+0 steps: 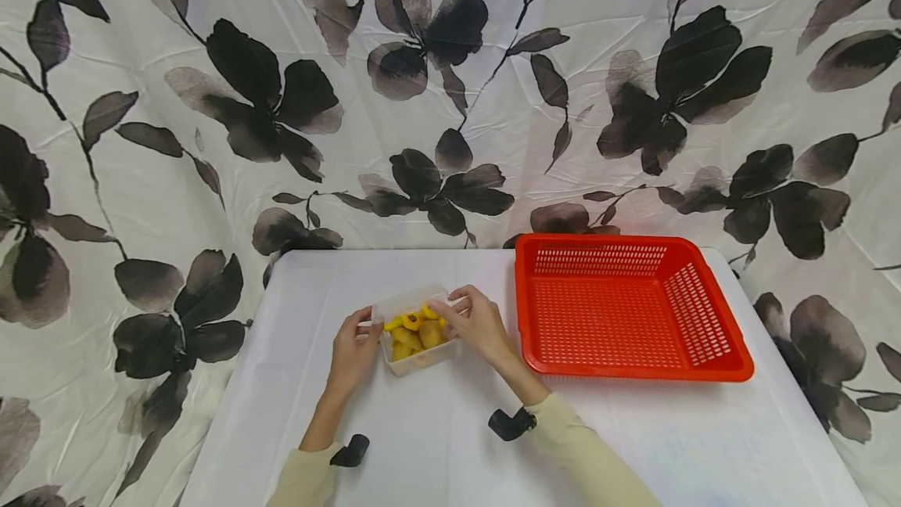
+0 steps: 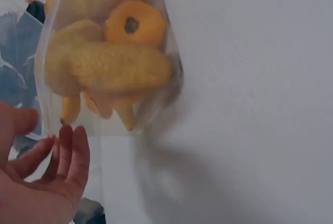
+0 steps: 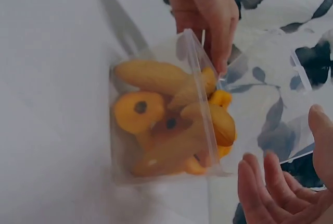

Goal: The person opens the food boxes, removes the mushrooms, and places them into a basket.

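A clear plastic box (image 1: pixel 401 368) with its hinged lid (image 1: pixel 391 308) raised stands on the table, filled with yellow pieces (image 1: pixel 406 337). Some are lumpy and elongated; one rounded orange-yellow piece (image 3: pixel 139 111) has a dark spot at its centre. At the box's left side is my left hand (image 1: pixel 354 354), its fingertips right at the lid's edge. My right hand (image 1: pixel 481 325) is at the back right corner, fingers spread by the lid and thumb over the topmost yellow piece. In the right wrist view, the right hand's fingers (image 3: pixel 252 182) are loosely bent and apart.
A red perforated plastic basket (image 1: pixel 533 319) stands to the right of the box on the white-covered table (image 1: pixel 436 444). Behind the table hangs a white cloth (image 1: pixel 436 120) with dark flowers. Each wrist carries a small black camera (image 1: pixel 511 423).
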A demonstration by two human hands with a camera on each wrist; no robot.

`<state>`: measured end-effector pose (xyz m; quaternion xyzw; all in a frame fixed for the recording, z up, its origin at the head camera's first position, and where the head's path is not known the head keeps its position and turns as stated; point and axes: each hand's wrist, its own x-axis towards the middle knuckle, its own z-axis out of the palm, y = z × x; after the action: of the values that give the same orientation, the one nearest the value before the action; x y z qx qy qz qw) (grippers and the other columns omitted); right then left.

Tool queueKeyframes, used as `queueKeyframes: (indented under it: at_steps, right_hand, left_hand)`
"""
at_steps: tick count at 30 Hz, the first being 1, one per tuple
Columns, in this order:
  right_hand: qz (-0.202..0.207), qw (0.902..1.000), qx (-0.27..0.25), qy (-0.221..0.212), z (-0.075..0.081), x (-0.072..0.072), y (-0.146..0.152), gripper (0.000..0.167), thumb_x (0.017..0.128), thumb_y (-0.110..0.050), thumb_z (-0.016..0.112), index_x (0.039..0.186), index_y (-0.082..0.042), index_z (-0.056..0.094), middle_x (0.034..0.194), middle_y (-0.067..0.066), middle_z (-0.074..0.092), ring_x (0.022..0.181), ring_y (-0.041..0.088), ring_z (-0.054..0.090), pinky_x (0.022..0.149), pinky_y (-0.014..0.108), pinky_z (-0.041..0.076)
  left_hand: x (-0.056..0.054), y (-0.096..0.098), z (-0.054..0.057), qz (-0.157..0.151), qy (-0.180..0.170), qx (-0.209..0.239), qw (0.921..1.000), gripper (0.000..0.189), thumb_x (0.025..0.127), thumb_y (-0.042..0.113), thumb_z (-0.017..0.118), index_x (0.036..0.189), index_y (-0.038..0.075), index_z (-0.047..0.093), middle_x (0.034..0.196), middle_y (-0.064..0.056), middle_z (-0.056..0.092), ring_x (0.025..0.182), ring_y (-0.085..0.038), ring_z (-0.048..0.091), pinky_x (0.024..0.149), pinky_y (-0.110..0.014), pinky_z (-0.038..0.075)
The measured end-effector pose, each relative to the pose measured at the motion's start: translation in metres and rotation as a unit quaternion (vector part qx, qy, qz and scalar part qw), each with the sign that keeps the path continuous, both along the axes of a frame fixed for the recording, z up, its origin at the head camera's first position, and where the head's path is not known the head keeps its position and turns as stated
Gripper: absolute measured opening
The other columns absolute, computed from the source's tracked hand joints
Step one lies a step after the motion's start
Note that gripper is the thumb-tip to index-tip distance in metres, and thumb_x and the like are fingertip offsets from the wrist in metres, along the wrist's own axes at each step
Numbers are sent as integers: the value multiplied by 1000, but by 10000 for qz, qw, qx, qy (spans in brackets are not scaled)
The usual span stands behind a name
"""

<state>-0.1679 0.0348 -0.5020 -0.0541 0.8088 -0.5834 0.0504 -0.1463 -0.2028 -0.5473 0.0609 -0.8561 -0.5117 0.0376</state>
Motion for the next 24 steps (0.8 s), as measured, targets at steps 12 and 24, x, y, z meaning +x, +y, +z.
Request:
queueKeyframes:
  at_steps: [12,24]
  right_hand:
    - [238,9971,-263,675,6,-23,-7,39,96,-29,75,125,-5,63,126,12,64,121,29,61,107,42,48]
    - [25,9977,1,675,9,-47,-16,35,97,-35,73,114,-6,64,108,8,68,105,22,67,98,35,54]
  left_hand:
    - [-8,8,6,827,-51,741,9938,31,101,11,67,124,-9,67,119,-26,67,94,-30,69,68,-10,52]
    - [-9,9,8,873,-252,1279,9876,29,100,9,67,123,-9,67,119,-25,65,85,-16,68,71,-18,56]
